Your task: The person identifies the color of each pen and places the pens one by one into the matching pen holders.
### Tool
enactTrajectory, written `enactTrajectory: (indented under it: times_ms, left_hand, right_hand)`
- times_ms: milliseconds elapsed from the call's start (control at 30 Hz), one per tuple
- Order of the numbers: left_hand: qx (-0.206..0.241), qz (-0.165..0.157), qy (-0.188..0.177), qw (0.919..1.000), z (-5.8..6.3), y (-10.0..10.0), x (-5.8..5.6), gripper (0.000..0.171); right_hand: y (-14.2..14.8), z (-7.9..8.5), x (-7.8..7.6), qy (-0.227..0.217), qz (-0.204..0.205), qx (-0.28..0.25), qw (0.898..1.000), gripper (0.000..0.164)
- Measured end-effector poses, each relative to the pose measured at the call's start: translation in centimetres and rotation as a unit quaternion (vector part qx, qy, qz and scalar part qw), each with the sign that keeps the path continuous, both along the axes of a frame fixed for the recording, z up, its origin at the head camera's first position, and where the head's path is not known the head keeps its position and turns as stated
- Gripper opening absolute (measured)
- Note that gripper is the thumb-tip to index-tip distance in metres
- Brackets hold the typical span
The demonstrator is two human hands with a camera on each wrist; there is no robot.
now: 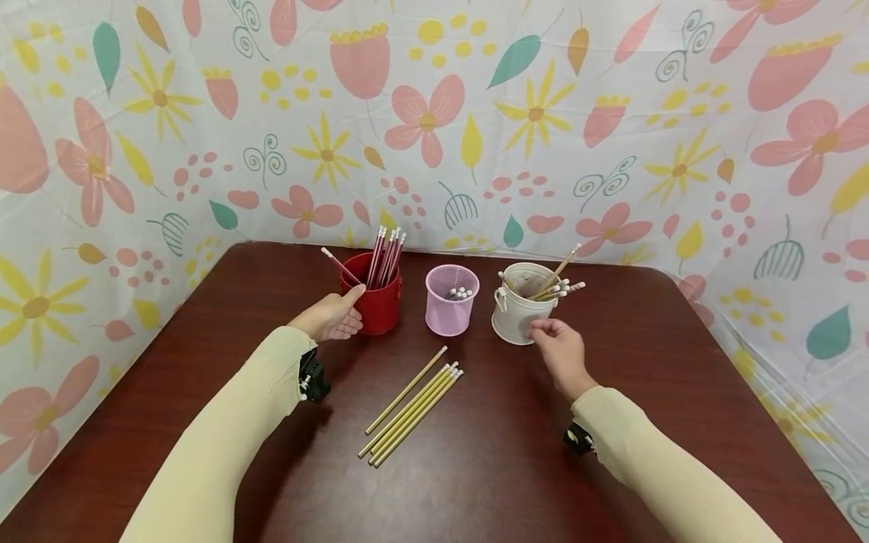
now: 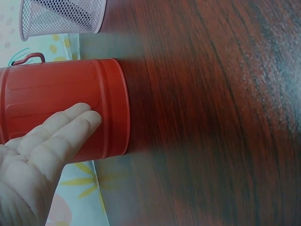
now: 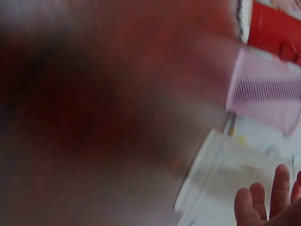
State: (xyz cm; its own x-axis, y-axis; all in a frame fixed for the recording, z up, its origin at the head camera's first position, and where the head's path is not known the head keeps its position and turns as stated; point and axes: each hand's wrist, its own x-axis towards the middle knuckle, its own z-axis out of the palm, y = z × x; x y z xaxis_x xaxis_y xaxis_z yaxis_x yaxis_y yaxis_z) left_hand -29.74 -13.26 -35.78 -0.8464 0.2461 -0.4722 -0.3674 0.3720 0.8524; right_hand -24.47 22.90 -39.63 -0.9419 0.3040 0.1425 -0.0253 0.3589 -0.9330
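At the red bucket (image 1: 379, 311), my left hand (image 1: 334, 315) lies along the near left side, thumb up by the rim. Its fingers stay fairly straight against or close beside the red wall in the left wrist view. Several maroon pencils (image 1: 387, 256) stand in that bucket, and one (image 1: 342, 265) leans out to the left. In front of the white bucket (image 1: 512, 320) is my right hand (image 1: 562, 351), fingers loosely bent and nothing visible in them; whether it touches the bucket I cannot tell. Gold pencils (image 1: 557, 286) with white erasers lean out of the white bucket.
Between the buckets stands a pink mesh cup (image 1: 448, 317), with several white eraser ends (image 1: 460, 292) low inside. Several gold pencils (image 1: 413, 411) lie diagonally on the dark wooden table (image 1: 516, 467). A floral cloth (image 1: 434, 113) hangs behind the table's far edge.
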Motion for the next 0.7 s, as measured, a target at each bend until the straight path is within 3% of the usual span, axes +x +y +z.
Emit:
enactTrajectory:
  times_ms: [67,167,233,333,433,567,633,700]
  left_hand:
    - [-0.001,0.001,0.001,1.0000,0.0,0.0,0.0,0.076]
    - [-0.001,0.000,0.004,1.0000,0.0,0.1,0.0,0.076]
    - [-0.002,-0.001,0.006,1.0000,0.0,0.1,0.0,0.075]
    - [-0.002,-0.001,0.006,1.0000,0.0,0.1,0.1,0.075]
    - [-0.002,0.001,0.006,1.0000,0.1,0.1,0.1,0.075]
    - [0.000,0.002,0.005,1.0000,0.1,0.0,0.1,0.076]
    - [0.000,0.002,0.005,1.0000,0.1,0.0,0.1,0.076]
    - [-0.001,0.003,0.004,1.0000,0.0,0.0,0.0,0.076]
  right_hand:
    - [-0.8,-0.4,0.5,-0.007,0.033,0.047,0.998,0.019]
    - [-2.0,-1.1,1.3,-0.020,0.104,0.125,0.986,0.016]
    - [-2.7,-1.3,1.9,-0.030,0.160,0.163,0.973,0.014]
    - [-3.7,-1.2,2.5,-0.068,0.246,0.179,0.950,0.010]
    - [-4.7,-0.8,2.6,-0.128,0.309,0.210,0.919,0.008]
    - [-6.0,0.2,2.5,-0.189,0.355,0.278,0.872,0.012]
    - [-6.7,0.3,2.3,-0.201,0.362,0.292,0.862,0.015]
    - [-7.3,0.4,1.9,-0.208,0.364,0.295,0.858,0.018]
